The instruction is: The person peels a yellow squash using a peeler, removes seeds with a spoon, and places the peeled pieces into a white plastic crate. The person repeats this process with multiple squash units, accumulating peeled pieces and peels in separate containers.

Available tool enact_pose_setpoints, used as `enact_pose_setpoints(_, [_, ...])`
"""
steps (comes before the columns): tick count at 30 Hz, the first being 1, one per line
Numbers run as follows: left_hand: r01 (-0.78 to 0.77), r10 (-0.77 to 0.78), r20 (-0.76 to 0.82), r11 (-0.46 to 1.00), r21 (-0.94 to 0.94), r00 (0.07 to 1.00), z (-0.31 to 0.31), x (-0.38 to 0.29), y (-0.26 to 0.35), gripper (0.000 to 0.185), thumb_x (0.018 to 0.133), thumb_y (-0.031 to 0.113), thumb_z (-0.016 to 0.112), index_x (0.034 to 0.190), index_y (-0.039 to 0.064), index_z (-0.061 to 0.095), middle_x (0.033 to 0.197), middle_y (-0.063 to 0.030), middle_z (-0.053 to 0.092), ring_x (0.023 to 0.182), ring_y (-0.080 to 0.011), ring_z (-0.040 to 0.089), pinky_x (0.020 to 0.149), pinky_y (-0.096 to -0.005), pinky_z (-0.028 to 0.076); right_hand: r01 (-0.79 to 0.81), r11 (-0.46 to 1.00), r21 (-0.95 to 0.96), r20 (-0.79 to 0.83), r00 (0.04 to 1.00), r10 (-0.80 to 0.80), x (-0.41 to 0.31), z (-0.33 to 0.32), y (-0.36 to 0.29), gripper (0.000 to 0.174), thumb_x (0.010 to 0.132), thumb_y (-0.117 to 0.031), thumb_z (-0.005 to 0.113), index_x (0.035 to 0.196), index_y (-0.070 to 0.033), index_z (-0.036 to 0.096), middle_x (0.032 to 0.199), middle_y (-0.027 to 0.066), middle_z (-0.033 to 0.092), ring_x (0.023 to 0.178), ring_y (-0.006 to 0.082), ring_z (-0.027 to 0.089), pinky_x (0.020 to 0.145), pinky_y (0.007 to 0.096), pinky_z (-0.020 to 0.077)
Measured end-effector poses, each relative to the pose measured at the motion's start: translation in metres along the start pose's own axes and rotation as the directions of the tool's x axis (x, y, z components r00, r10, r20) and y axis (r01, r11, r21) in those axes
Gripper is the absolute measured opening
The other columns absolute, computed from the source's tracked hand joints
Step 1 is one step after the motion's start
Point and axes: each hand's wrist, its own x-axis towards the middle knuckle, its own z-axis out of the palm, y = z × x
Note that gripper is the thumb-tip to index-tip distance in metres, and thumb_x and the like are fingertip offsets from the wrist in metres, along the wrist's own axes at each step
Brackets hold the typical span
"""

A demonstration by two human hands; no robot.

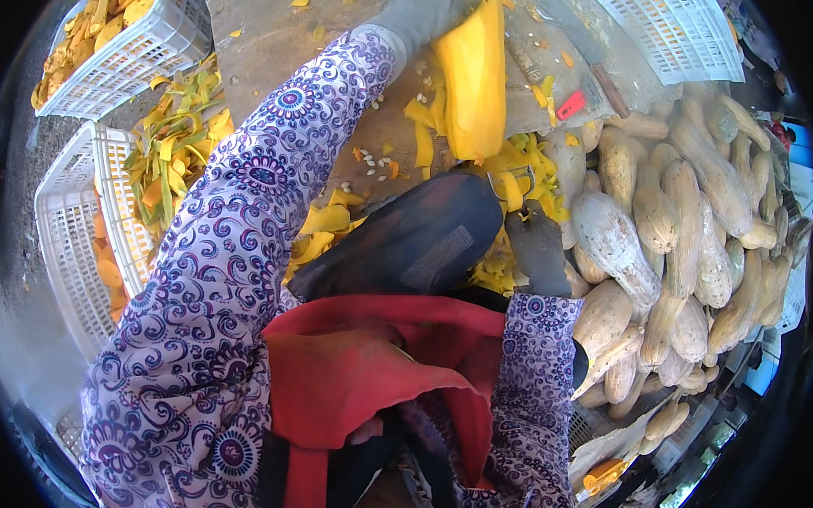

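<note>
A pale glove covers my left hand, which is at the top of the view against a peeled yellow squash; its fingers are blurred and partly cut off by the frame. The squash slants over the worktop with its rounded end towards me. My right hand, in a dark grey glove, is above the dark-clad knee's right side, shut on a metal peeler. The peeler is just below the squash's near end, among yellow peelings.
Many unpeeled tan squashes are piled at the right. A knife and a red tool lie on the worktop. White crates with orange pieces stand at the left, beside green and yellow peelings.
</note>
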Motion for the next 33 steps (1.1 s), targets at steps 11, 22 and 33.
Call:
enact_pose_setpoints(11, [0.145, -0.146, 0.079, 0.989, 0.024, 0.986, -0.009, -0.001, 0.008, 0.059, 0.081, 0.025, 0.052, 0.135, 0.003, 0.043, 0.141, -0.0209, 0.038, 0.133, -0.0384, 0.032, 0.107, -0.051, 0.027, 0.311, 0.95, -0.01, -0.08, 0.947, -0.311, 0.08, -0.056, -0.085, 0.039, 0.091, -0.035, 0.048, 0.105, 0.0, 0.059, 0.102, 0.0266, 0.06, 0.097, 0.0425, 0.056, 0.083, 0.0471, 0.0431])
enact_pose_setpoints(22, [0.071, -0.067, 0.025, 0.968, -0.24, 0.997, -0.013, 0.003, -0.011, 0.049, 0.09, 0.028, 0.044, 0.136, 0.012, 0.042, 0.141, -0.0167, 0.041, 0.133, -0.0367, 0.033, 0.111, -0.0447, 0.025, 0.413, 0.886, -0.208, -0.077, 0.896, -0.436, 0.126, -0.077, -0.142, 0.049, 0.088, -0.042, 0.046, 0.11, -0.001, 0.059, 0.109, 0.0274, 0.059, 0.106, 0.0412, 0.055, 0.09, 0.0454, 0.0424])
enact_pose_setpoints(33, [0.056, -0.05, 0.033, 0.968, -0.245, 0.998, 0.008, 0.001, -0.023, 0.052, 0.082, 0.016, 0.049, 0.132, 0.004, 0.045, 0.139, -0.0213, 0.041, 0.132, -0.0383, 0.034, 0.11, -0.0462, 0.028, 0.437, 0.767, -0.47, 0.056, 0.882, -0.469, 0.087, -0.057, -0.143, 0.038, 0.088, -0.037, 0.048, 0.1, -0.003, 0.061, 0.099, 0.0244, 0.063, 0.091, 0.0407, 0.06, 0.079, 0.0476, 0.0472])
